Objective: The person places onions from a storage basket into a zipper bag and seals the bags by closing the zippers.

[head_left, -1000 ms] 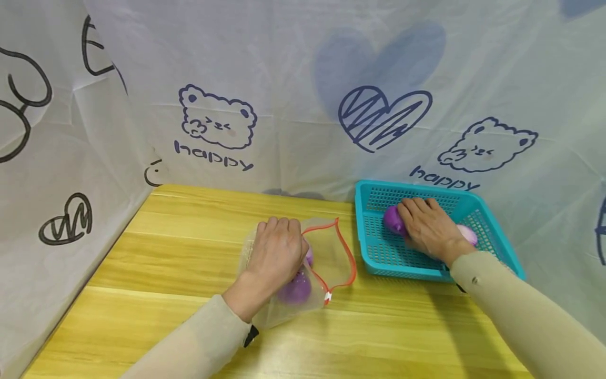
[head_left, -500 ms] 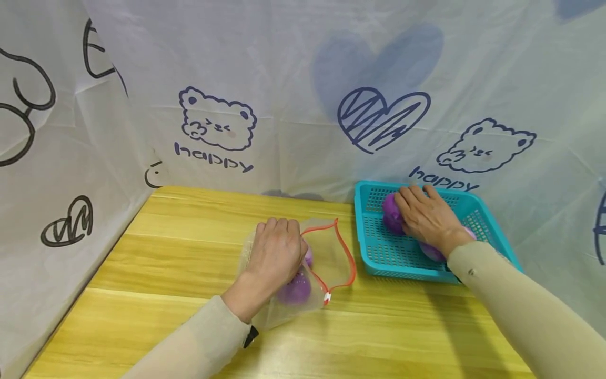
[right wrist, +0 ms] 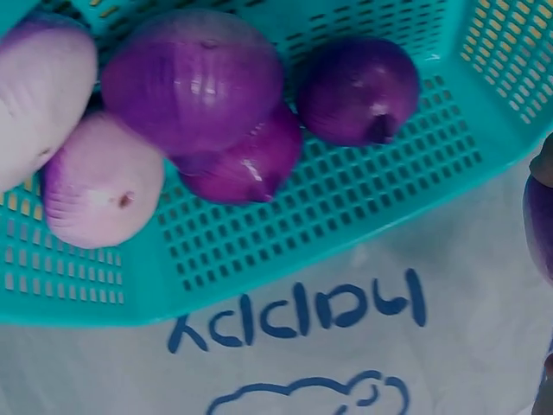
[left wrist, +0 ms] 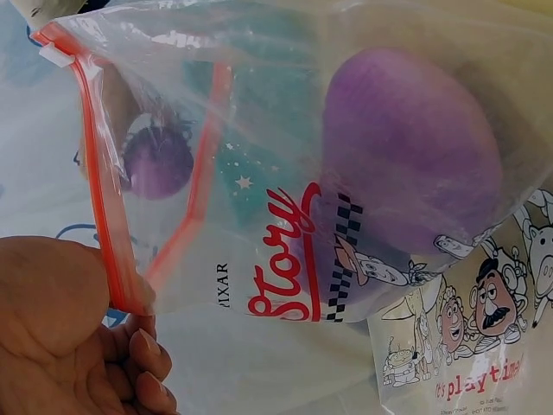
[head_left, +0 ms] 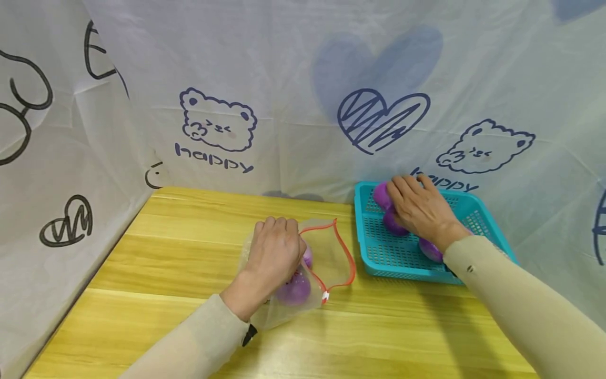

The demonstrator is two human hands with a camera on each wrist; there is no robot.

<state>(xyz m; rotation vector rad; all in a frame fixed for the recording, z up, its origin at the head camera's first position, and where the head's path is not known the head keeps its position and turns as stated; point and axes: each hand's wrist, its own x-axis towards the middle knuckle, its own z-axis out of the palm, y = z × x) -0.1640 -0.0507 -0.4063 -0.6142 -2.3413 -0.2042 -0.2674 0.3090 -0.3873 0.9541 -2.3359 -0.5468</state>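
My left hand (head_left: 274, 252) pinches the red-edged mouth of a clear zip bag (left wrist: 285, 86), which bears cartoon prints. Inside the bag, large smooth purple vegetables (left wrist: 410, 147) show through the plastic; their kind is blurred. At the far left of the turquoise basket (head_left: 397, 271), my right hand (head_left: 423, 210) grips a purple onion (head_left: 381, 196) with its fingertips. That onion shows only partly at the right edge of the right wrist view. Just below it, another purple onion (head_left: 394, 223) lies in the basket.
Further purple onions (right wrist: 359, 91) and white-and-purple turnips (right wrist: 104, 181) lie in the basket. Wooden table (head_left: 156, 252) runs under the bag. A printed white cloth (head_left: 293, 105) hangs behind and at the left.
My right hand has risen toward the basket's back left with the onion, uncovering other vegetables below. The left hand and bag have hardly moved.
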